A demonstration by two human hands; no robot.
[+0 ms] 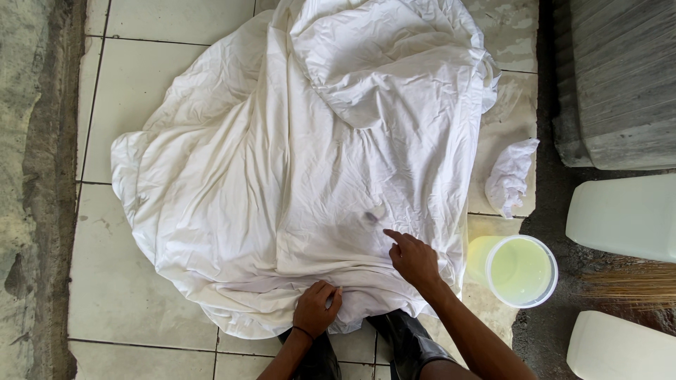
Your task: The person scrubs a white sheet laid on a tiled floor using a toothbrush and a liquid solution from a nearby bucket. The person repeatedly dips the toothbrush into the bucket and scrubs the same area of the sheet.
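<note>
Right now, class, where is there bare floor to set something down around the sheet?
Bare tiles lie left of the white sheet, up to the concrete edge. The right is crowded: crumpled cloth, tub of yellowish liquid, white containers.

Soft, even daylight is filling the frame; the sheet (303,155) is glowing almost overexposed at the top centre, shadows are staying faint, and focus is holding sharp throughout.

a large white bedsheet (296,176) lies spread and heavily wrinkled across pale floor tiles, bunched into thicker folds at its far end. a small dark stain (371,217) marks the cloth near its near edge.
</note>
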